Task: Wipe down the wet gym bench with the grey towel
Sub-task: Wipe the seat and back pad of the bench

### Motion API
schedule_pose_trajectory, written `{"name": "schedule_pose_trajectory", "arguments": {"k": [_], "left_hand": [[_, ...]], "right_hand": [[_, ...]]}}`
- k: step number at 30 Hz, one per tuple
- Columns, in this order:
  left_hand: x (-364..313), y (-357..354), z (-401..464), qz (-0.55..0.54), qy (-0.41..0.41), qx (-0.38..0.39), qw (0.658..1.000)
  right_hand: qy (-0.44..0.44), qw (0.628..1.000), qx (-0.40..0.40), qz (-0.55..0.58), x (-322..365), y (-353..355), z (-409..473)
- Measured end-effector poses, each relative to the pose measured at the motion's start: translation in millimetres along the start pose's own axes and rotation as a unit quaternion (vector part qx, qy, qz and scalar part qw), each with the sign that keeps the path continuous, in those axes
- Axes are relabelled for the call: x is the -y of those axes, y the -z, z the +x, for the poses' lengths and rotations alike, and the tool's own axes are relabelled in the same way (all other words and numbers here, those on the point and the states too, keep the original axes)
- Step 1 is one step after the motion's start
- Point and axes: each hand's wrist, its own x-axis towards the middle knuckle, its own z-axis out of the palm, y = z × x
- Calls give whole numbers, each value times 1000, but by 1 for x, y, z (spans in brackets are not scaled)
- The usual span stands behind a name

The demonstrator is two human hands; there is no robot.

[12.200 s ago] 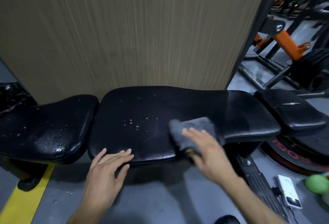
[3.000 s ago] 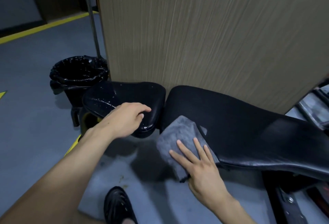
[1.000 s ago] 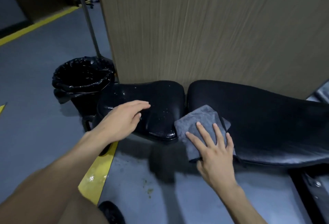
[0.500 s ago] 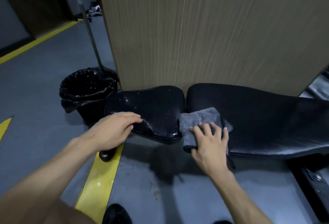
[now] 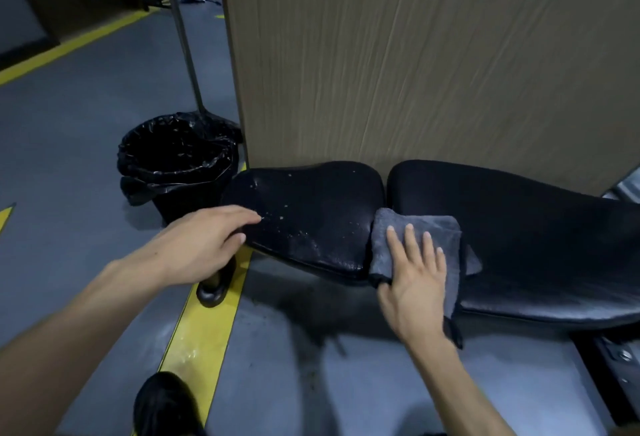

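The black gym bench has a small seat pad [image 5: 311, 214] on the left, speckled with water drops, and a long back pad [image 5: 540, 248] on the right. A folded grey towel [image 5: 398, 235] lies over the gap between the two pads, at the back pad's left end. My right hand [image 5: 414, 283] presses flat on the towel with straight fingers. My left hand [image 5: 204, 241] rests with relaxed fingers on the seat pad's left front edge and holds nothing.
A wood-grain panel [image 5: 415, 55] stands right behind the bench. A black-lined bin [image 5: 176, 158] sits left of the seat pad, with a metal pole [image 5: 183, 37] behind it. A yellow floor stripe [image 5: 204, 325] runs under the bench foot [image 5: 214, 283]. My black shoe [image 5: 162, 404] is at the bottom.
My right hand has slid the towel left along the back pad to the gap beside the seat pad, and its fingers have flattened. My left hand stays at the seat pad's left edge.
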Motion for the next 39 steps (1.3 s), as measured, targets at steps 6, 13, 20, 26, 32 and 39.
{"name": "schedule_pose_trajectory", "arguments": {"k": [6,13,20,26,32,39], "left_hand": [[33,10,29,-49,-9,-37,998],[59,7,48,-72,-17,-59,996],[75,0,58,-95,-21,-42,994],[91,4,64,-111,-13,-37,993],[114,-4,56,-126,45,3,991],[121,-7,57,-187,80,32,979]], "right_hand": [[70,997,18,-16,80,-23,17],[-35,999,-38,13,45,-13,-8],[98,995,27,-22,108,-29,13],[-3,998,-62,21,41,-15,-11],[222,974,51,-18,173,-61,6],[239,967,35,-83,108,-40,-8]]}}
